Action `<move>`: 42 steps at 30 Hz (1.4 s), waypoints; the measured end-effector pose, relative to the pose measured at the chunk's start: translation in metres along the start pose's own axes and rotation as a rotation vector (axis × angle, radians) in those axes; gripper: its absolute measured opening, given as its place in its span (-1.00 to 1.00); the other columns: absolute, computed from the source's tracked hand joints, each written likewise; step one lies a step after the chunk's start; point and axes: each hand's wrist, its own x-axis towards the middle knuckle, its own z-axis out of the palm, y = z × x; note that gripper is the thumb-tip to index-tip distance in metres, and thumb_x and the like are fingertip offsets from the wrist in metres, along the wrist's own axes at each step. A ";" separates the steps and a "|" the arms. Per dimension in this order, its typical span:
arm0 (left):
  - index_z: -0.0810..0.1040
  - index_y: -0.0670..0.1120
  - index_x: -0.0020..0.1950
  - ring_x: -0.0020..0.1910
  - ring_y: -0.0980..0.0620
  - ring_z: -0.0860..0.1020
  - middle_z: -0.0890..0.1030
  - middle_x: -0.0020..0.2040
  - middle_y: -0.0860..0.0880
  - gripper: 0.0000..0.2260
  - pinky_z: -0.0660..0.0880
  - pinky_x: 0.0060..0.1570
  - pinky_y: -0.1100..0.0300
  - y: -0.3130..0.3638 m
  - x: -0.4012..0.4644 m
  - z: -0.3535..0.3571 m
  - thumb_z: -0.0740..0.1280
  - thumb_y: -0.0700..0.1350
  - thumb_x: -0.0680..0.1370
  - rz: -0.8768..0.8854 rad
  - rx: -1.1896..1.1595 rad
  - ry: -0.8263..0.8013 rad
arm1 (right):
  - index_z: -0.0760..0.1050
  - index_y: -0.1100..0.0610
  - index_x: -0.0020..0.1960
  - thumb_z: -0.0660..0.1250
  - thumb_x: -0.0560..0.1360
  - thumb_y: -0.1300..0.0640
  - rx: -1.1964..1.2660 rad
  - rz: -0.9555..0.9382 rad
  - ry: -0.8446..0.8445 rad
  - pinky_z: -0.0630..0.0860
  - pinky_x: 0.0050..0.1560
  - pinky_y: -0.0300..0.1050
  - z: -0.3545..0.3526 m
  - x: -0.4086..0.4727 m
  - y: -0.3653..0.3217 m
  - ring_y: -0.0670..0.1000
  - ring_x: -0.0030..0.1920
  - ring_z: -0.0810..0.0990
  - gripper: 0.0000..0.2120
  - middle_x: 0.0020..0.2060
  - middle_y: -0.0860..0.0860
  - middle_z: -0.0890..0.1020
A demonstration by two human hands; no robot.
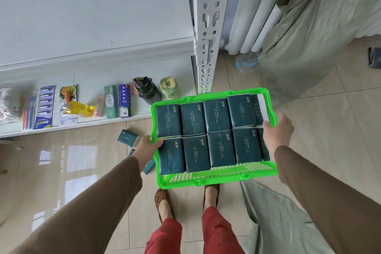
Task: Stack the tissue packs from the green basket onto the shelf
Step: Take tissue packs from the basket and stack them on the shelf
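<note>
Shelf (86, 68) of pale grey metal runs along the left, its low ledge carrying toothbrushes (28, 112), toothpaste boxes (117, 101), a dark bottle (147, 90) and a green cup (169, 86). On the tiled floor (82, 171) below it, a few loose tissue packs (127, 137) lie beside the person's left hand (148, 148), which grips the left rim of a green basket (218, 177), thumb over the edge. The basket is held level above the person's feet, near the shelf's upright post. Inside it, dark teal tissue packs (216, 115) lie flat in two tight rows, touching each other. The right hand (277, 130) holds the right rim, fingers curled over it. The packs look light and soft, wrapped in smooth film that may slide under a loose hold; they would likely squash rather than break. Each seems best taken across its short sides, fingers and thumb pinching opposite edges. The basket itself looks stiff but thin, so carrying it by both rims keeps it steady.
</note>
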 end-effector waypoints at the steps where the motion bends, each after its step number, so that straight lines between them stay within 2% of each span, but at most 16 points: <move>1: 0.38 -0.09 0.40 0.26 -0.11 0.50 0.49 0.32 -0.13 -0.28 0.42 0.30 -0.12 0.009 -0.003 -0.003 0.49 0.24 0.38 0.060 0.093 0.081 | 0.37 0.23 0.44 0.28 0.52 0.12 0.072 -0.085 0.002 0.31 0.39 0.08 0.002 -0.023 -0.018 0.23 0.37 0.38 -0.50 0.34 0.21 0.45; 4: 0.29 -0.06 0.47 0.37 -0.13 0.34 0.35 0.40 -0.12 -0.37 0.30 0.38 -0.11 0.044 -0.008 -0.015 0.46 0.01 0.48 0.371 0.372 0.255 | 0.39 0.11 0.38 0.31 0.54 0.18 0.476 -0.020 -0.333 0.35 0.25 -0.11 0.031 -0.095 -0.067 -0.03 0.24 0.44 -0.58 0.23 -0.02 0.45; 6: 0.25 -0.04 0.49 0.39 -0.10 0.29 0.32 0.41 -0.09 -0.34 0.27 0.41 -0.08 0.065 -0.003 -0.021 0.47 -0.02 0.47 0.581 0.579 0.212 | 0.40 -0.02 0.20 0.36 0.50 0.15 0.711 0.239 -0.568 0.37 0.19 -0.11 0.056 -0.137 -0.100 -0.09 0.05 0.46 -0.70 0.03 -0.10 0.43; 8: 0.19 -0.04 0.52 0.40 -0.09 0.28 0.31 0.42 -0.06 -0.25 0.29 0.40 -0.06 0.086 0.003 -0.023 0.49 0.01 0.43 0.730 0.824 0.136 | 0.42 0.03 0.10 0.31 0.57 0.21 0.859 0.518 -0.650 0.37 0.37 -0.07 0.085 -0.159 -0.117 -0.06 0.05 0.47 -0.85 -0.06 -0.03 0.45; 10: 0.13 -0.04 0.55 0.42 -0.10 0.27 0.30 0.45 -0.06 -0.14 0.33 0.36 -0.04 0.101 0.010 -0.021 0.53 0.06 0.39 0.824 1.037 0.044 | 0.50 0.10 0.05 0.22 0.62 0.30 0.989 0.709 -0.633 0.39 0.38 -0.12 0.109 -0.166 -0.126 -0.02 0.13 0.48 -0.85 0.02 0.06 0.50; 12: 0.07 -0.08 0.57 0.42 -0.14 0.27 0.28 0.46 -0.10 -0.05 0.35 0.32 -0.04 0.111 0.018 -0.016 0.54 0.10 0.36 0.883 1.215 -0.024 | 0.49 0.10 0.25 0.19 0.63 0.30 1.056 0.817 -0.508 0.50 0.21 -0.15 0.126 -0.167 -0.135 -0.01 0.04 0.52 -0.74 0.17 0.08 0.46; 14: 0.04 -0.10 0.58 0.39 -0.15 0.29 0.27 0.44 -0.12 -0.01 0.38 0.27 -0.03 0.114 0.027 -0.013 0.55 0.13 0.34 0.924 1.368 -0.052 | 0.44 0.12 0.32 0.25 0.60 0.23 1.018 0.777 -0.446 0.53 -0.01 -0.19 0.131 -0.169 -0.150 -0.03 -0.20 0.43 -0.71 -0.01 0.08 0.44; 17: 0.07 -0.11 0.56 0.32 -0.13 0.32 0.30 0.38 -0.10 0.02 0.42 0.19 -0.01 0.112 0.039 -0.009 0.56 0.18 0.30 1.010 1.489 -0.031 | 0.41 0.22 0.38 0.26 0.59 0.22 0.966 0.773 -0.380 0.43 -0.21 -0.20 0.140 -0.161 -0.159 0.00 -0.23 0.38 -0.64 -0.15 0.06 0.41; 18: 0.09 -0.11 0.55 0.29 -0.12 0.35 0.32 0.35 -0.09 0.03 0.44 0.17 -0.01 0.110 0.042 -0.007 0.57 0.18 0.28 1.029 1.501 -0.033 | 0.39 0.25 0.40 0.23 0.60 0.24 0.974 0.750 -0.386 0.41 -0.21 -0.18 0.144 -0.158 -0.159 0.00 -0.22 0.40 -0.63 -0.17 0.05 0.42; 20: 0.08 -0.11 0.55 0.27 -0.10 0.38 0.34 0.34 -0.07 0.05 0.46 0.13 0.00 0.107 0.048 -0.003 0.59 0.16 0.25 1.045 1.493 -0.064 | 0.37 0.29 0.40 0.19 0.63 0.26 0.959 0.760 -0.384 0.48 0.02 -0.11 0.153 -0.151 -0.158 0.02 -0.14 0.47 -0.64 -0.15 0.03 0.45; 22: 0.05 -0.12 0.55 0.29 -0.11 0.39 0.35 0.37 -0.07 0.07 0.47 0.15 -0.03 0.107 0.052 -0.001 0.61 0.10 0.24 1.022 1.457 -0.115 | 0.40 0.22 0.37 0.23 0.62 0.20 0.913 0.822 -0.332 0.42 0.24 -0.08 0.163 -0.141 -0.156 0.08 0.09 0.47 -0.67 0.05 0.02 0.49; 27: -0.04 -0.07 0.56 0.26 -0.19 0.45 0.41 0.36 -0.11 0.14 0.45 0.18 -0.11 0.114 0.061 0.004 0.64 0.03 0.21 0.928 1.394 -0.196 | 0.35 0.22 0.42 0.35 0.55 0.08 0.877 0.838 -0.268 0.43 0.22 -0.02 0.182 -0.125 -0.153 0.15 0.26 0.49 -0.50 0.34 0.14 0.47; 30: -0.09 -0.02 0.57 0.20 -0.19 0.47 0.46 0.27 -0.13 0.18 0.44 0.16 -0.10 0.115 0.063 0.008 0.63 0.09 0.21 0.978 1.435 -0.131 | 0.31 0.24 0.46 0.25 0.63 0.12 1.003 0.766 -0.280 0.43 0.11 -0.09 0.180 -0.119 -0.152 0.15 0.37 0.47 -0.56 0.39 0.16 0.46; 34: -0.05 -0.03 0.54 0.13 -0.18 0.47 0.51 0.16 -0.14 0.07 0.47 0.08 -0.10 0.117 0.051 0.003 0.61 0.05 0.28 1.036 1.335 -0.022 | 0.34 0.20 0.35 0.44 0.46 -0.12 0.973 0.831 -0.186 0.41 0.15 -0.07 0.177 -0.123 -0.150 0.10 0.15 0.54 -0.38 0.22 0.06 0.54; 38: 0.16 -0.10 0.44 0.14 -0.19 0.43 0.50 0.17 -0.17 -0.19 0.49 0.06 -0.12 0.119 0.026 -0.014 0.57 -0.10 0.33 0.955 1.116 -0.061 | 0.39 0.15 0.30 0.46 0.49 -0.02 1.091 0.758 -0.207 0.35 0.09 -0.12 0.159 -0.147 -0.155 0.03 -0.01 0.47 -0.52 -0.04 -0.01 0.52; 42: 0.37 -0.15 0.34 0.23 -0.18 0.40 0.45 0.23 -0.16 -0.38 0.43 0.16 -0.04 0.122 -0.007 -0.059 0.55 -0.08 0.38 0.851 0.966 -0.046 | 0.34 0.07 0.18 0.48 0.46 -0.02 1.098 0.708 -0.151 0.30 -0.29 -0.15 0.119 -0.189 -0.167 -0.04 -0.37 0.30 -0.57 -0.32 -0.02 0.35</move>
